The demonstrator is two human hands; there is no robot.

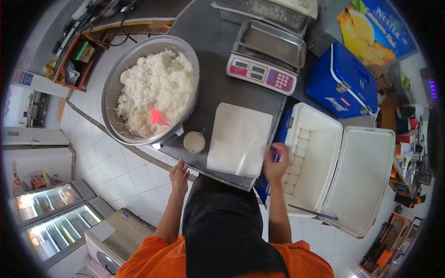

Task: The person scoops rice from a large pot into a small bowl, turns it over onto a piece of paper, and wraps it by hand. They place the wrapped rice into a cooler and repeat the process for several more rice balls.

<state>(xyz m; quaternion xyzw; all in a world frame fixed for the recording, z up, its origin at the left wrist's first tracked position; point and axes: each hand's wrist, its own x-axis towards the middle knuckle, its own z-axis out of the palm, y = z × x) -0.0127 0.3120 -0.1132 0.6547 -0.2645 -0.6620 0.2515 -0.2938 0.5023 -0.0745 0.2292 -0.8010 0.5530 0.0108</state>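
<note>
Over the table's front edge, my left hand (180,174) is raised with its fingers apart, holding nothing; it is nearest to a round cup (194,142) of cloudy liquid. My right hand (277,163) hovers by the right edge of a stack of white sheets (241,134), fingers loosely curved and nothing visible in them. A large metal pot (111,126) of cooked white rice (153,88) stands at left, with a pink scoop (158,116) stuck in the rice. To the right, an open white cooler (320,157) holds several rounded white bundles (292,178) along its left wall.
A digital scale (262,74) with a metal tray sits behind the sheets, near a metal bin (269,16). A closed blue cooler (343,83) stands at back right. The white cooler's lid (359,180) hangs open rightward. Glass-topped freezers (60,222) are at lower left.
</note>
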